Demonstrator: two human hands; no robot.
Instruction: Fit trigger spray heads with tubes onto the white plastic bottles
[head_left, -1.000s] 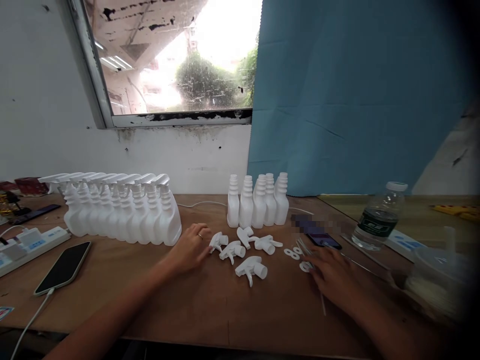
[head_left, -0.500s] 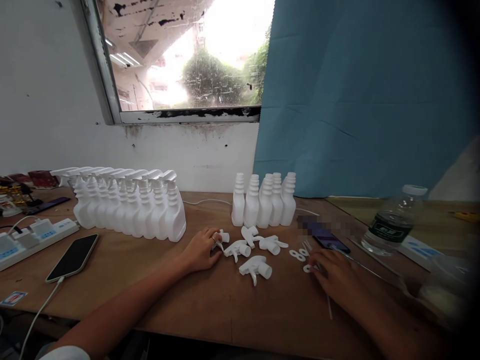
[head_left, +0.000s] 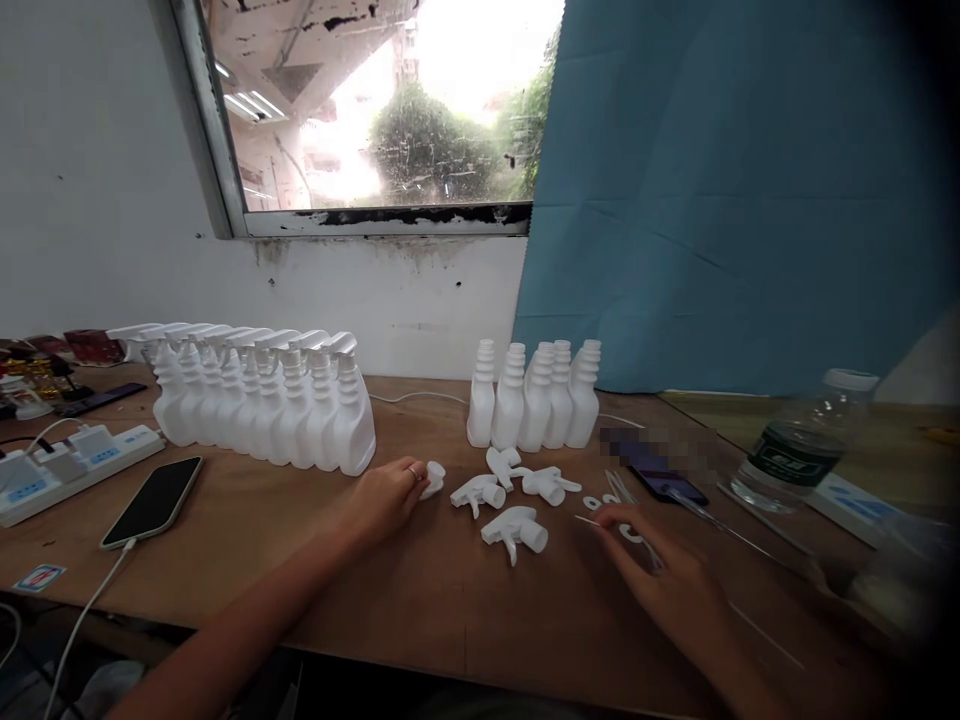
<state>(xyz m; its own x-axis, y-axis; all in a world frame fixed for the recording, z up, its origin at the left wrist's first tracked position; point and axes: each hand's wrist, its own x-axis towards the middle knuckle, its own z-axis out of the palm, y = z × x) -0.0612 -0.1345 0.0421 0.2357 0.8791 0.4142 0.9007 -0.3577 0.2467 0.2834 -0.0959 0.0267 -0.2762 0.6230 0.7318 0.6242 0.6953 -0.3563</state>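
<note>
My left hand [head_left: 386, 497] is closed on a white spray trigger head [head_left: 433, 480], just above the brown table. Its fingers hide part of the head. With fingertips pinched, my right hand [head_left: 664, 560] holds a thin white tube [head_left: 587, 519]. One end points left toward the trigger heads; a thin length [head_left: 766, 637] shows behind the hand, the middle hidden. Between my hands lie several loose trigger heads, the nearest [head_left: 515, 530] on its side. White ring washers [head_left: 592, 504] and more thin tubes [head_left: 619, 487] lie beside my right hand.
Bottles [head_left: 262, 410] with trigger heads stand in a row at back left. Several open-necked white bottles [head_left: 534, 400] stand at centre back. A phone [head_left: 152, 502] and power strip [head_left: 82, 470] lie left; a water bottle [head_left: 795, 450] and another phone [head_left: 667, 482] are right.
My left hand has drawn back left with the trigger head, turning it. My right hand has moved slightly and now shows the thin tube in its fingers. The view has shifted a little.
</note>
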